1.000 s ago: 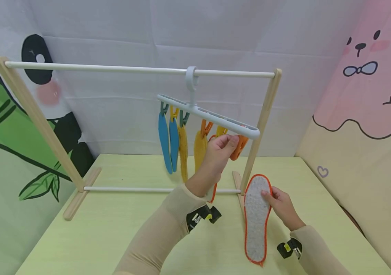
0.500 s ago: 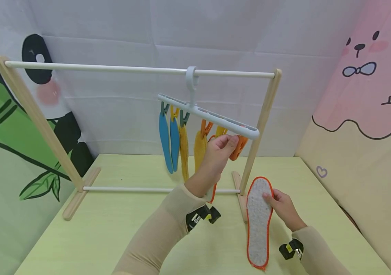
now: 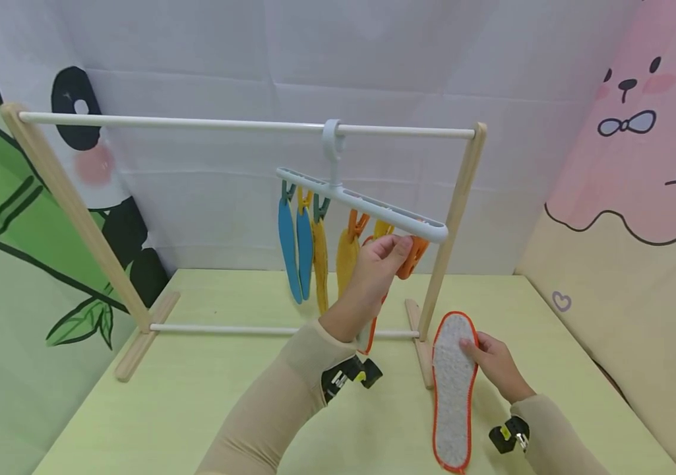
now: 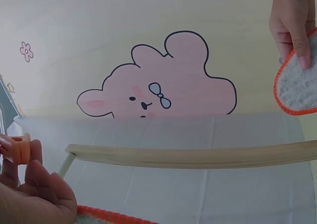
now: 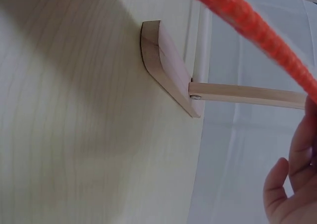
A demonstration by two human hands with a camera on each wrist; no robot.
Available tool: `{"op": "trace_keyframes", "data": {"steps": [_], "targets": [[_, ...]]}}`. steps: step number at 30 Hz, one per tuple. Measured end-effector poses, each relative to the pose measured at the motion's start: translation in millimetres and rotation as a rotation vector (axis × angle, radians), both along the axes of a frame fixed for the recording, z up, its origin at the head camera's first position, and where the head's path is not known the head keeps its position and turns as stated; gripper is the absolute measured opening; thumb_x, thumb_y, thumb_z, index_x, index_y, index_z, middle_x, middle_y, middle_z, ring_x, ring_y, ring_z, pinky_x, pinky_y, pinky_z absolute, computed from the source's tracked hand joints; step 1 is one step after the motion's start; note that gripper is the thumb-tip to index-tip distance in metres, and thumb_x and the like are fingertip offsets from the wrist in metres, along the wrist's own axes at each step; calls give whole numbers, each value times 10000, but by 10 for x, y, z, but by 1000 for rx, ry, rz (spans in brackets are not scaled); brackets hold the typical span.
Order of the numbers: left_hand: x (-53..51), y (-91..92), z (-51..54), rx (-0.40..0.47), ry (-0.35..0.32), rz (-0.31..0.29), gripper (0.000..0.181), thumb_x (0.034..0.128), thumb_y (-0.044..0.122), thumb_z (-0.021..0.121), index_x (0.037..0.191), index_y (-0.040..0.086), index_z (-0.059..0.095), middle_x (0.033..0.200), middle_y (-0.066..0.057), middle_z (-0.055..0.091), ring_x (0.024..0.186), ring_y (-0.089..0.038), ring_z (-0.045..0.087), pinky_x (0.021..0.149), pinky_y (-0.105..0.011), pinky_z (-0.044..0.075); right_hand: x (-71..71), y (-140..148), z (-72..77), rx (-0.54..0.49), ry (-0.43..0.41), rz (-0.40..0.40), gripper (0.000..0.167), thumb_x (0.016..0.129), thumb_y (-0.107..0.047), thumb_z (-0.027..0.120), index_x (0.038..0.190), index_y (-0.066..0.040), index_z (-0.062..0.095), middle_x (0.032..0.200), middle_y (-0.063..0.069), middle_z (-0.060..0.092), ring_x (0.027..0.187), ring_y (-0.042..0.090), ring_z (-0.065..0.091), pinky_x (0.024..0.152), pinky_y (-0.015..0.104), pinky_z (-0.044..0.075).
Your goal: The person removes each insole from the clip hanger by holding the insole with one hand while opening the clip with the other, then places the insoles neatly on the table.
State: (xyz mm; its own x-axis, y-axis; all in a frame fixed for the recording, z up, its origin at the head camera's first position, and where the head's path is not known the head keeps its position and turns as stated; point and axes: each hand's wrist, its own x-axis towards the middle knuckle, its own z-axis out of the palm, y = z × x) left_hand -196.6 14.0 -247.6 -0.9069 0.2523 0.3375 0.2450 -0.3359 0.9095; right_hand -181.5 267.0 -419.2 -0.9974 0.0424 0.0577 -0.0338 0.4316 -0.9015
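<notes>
My left hand (image 3: 370,280) pinches an orange clothespin (image 3: 413,256) that hangs at the right end of a pale grey hanger (image 3: 391,212). Between the thumb and fingers of my right hand (image 3: 499,363) is a grey felt insole (image 3: 453,392) with orange edging, held upright by its side, low and to the right of the hanger. Blue insoles (image 3: 289,251), yellow insoles (image 3: 319,264) and another orange-edged insole (image 3: 366,336) hang from clips further left along the hanger. My left hand and forearm hide part of that orange-edged one.
The hanger hooks over the white top rod (image 3: 195,123) of a wooden rack. The rack's right post (image 3: 456,204) stands close behind the hanger's end, its foot (image 3: 423,349) on the pale table (image 3: 225,396). A printed cloth backdrop (image 3: 225,198) rises behind.
My right hand has lowered the insole slightly and shifted it a little to the right. The left hand keeps its pinch on the clothespin. The head view has shifted slightly.
</notes>
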Motion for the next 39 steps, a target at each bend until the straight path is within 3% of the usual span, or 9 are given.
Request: {"op": "trace_keyframes", "data": {"steps": [7,14,27,39], "targets": [[0,-13,-8,-7,-9,-1,217,1002,70,485,890,-106,546,682,-4,445,644,-121,411,634,-229,356,-11,11,-60,9,16,-5,250,962,-117,565,1035,122,588,776,18,628,687,68,566,654,247,467],[-9,-10,-21,3,1,-14,209,997,49,487,870,-109,539,659,-2,435,626,-121,398,627,-234,346,-4,-5,-106,13,-22,-7,250,962,-130,571,1036,108,587,776,22,624,691,80,563,667,252,462],[-38,-16,-37,29,21,-47,185,995,18,473,860,-93,535,675,-1,429,650,-118,386,636,-231,339,-58,49,-200,92,-20,52,225,954,-135,578,993,86,597,792,62,628,694,95,549,645,266,450],[-29,-54,-35,-34,1,-46,214,1002,73,485,930,-121,543,693,-3,442,683,-128,412,678,-238,362,-87,88,-243,172,-69,43,220,957,-159,589,957,61,601,773,36,614,694,124,524,637,277,422]]}}
